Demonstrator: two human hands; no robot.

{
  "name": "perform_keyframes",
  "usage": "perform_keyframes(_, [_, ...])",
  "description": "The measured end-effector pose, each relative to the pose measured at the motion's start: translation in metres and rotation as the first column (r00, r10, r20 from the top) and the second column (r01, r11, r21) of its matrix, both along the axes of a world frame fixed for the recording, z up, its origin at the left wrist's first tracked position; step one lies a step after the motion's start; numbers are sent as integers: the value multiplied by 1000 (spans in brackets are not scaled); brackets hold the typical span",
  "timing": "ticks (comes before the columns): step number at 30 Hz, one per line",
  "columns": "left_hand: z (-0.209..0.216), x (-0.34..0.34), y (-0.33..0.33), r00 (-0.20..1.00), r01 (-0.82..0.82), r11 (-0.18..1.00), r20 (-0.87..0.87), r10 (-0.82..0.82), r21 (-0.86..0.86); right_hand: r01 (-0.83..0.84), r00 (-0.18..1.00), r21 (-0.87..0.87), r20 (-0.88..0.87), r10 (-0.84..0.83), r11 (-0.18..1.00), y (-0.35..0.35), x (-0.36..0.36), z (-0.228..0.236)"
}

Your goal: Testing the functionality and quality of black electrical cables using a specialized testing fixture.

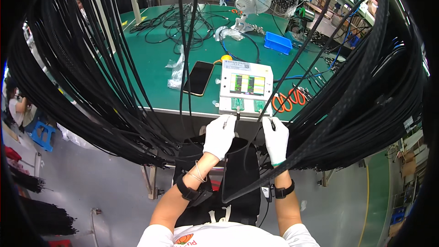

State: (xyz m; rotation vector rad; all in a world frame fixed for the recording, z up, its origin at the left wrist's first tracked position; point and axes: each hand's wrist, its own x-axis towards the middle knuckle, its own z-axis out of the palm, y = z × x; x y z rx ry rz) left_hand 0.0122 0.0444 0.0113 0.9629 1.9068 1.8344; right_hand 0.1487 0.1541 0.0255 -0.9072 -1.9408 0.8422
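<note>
- Pinching a dark cable end (273, 124) between fingers of white-gloved right hand (276, 140), just short of green counter (157, 59).
- Curled inward: fingers of white-gloved left hand (219, 137). Can't make out whether gripping anything.
- Just ahead of left fingers: small connector (238, 114), seemingly seated at green board (237, 104) on front of white tester box (247, 87), screen lit.
- Dark cable end likely light, stiff at the plug, limp and springy behind it; possibly slippery under glove fabric. Best held by the rigid body, not the cable or contacts. Contacts and green board probably fragile: straight, gentle push or pull.
- Containers: blue tray (277, 47), well beyond right fingers, contents unreadable. Crumpled clear plastic bag (177, 69), ahead and left of left fingers, contents also unclear.
- Nearer left fingers than the bag: dark-screened phone (199, 77).
- Ahead and right of right fingers: orange loops (283, 104).
- Flanking fingers on both sides: hanging black cables (91, 91).
</note>
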Motion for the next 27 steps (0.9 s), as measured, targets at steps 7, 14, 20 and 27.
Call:
perform_keyframes(7, [-4, -13, 11, 998, 57, 990, 30, -54, -131, -30, 998, 3, 47, 30, 1000, 13, -10, -11])
perform_keyframes(14, [-10, -10, 24, 987, -14, 992, -158, -6, -126, -10, 1000, 8, -14, 10, 1000, 19, -25, -21])
perform_keyframes(20, [-20, 7, 39, 999, -5, 999, 54, 7, -41, -25, 993, 163, -106, 43, 986, 11, -19, -16])
perform_keyframes(27, [-24, 9, 14, 991, 131, 991, 0, -131, -20, -6, 999, 188, -42, 14, 982, -10, -5, -18])
